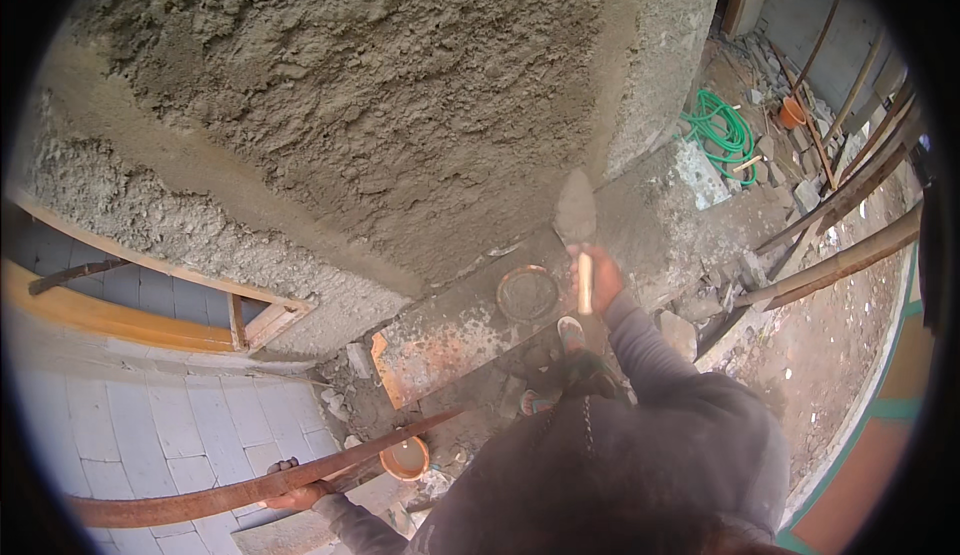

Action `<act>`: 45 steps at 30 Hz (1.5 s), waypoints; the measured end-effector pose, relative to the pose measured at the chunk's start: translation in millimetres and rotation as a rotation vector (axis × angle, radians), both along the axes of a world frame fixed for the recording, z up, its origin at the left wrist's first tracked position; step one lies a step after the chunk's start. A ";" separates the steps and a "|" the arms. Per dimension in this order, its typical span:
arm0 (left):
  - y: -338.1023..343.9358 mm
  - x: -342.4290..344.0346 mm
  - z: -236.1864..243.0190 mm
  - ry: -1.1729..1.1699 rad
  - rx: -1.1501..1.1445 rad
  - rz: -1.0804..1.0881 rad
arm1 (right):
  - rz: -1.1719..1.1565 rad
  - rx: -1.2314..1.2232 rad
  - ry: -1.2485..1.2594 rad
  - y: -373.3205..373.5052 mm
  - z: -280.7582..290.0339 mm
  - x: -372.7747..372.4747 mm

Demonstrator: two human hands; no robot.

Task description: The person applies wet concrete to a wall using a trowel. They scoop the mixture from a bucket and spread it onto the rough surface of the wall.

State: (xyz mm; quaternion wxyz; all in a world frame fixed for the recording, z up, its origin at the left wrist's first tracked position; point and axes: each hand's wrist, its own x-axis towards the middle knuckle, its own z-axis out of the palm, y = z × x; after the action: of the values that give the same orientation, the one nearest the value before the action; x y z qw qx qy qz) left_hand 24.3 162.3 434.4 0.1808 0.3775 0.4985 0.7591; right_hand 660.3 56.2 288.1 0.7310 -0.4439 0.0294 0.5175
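My right hand is closed round the pale wooden handle of a trowel. The trowel's pointed blade is coated in grey mortar and tilts up close to the foot of the wall. My left hand grips a long reddish-brown board, low on the left. Ahead rises a wall section covered with rough, wet mortar, with smoother bands along its sides. Just left of my right hand, a round pan of mortar sits on a mortar-splashed sheet.
Near the board's far end stands an orange bucket with greyish contents. A green hose lies coiled among rubble at the far right, near a small orange pot. Wooden poles slant across the right side. Pale tiles cover the left.
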 end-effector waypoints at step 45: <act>-21.2 -77.9 26.4 0.099 -0.271 -0.281 | 1.405 -1.246 -1.169 169.2 -531.6 8.8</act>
State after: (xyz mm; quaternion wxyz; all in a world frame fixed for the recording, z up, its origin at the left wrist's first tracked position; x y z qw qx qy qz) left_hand -53.5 141.1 460.8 0.3091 0.4523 0.5467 0.6332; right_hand 669.1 225.4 -243.5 -0.1758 -0.8283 -0.3236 0.4223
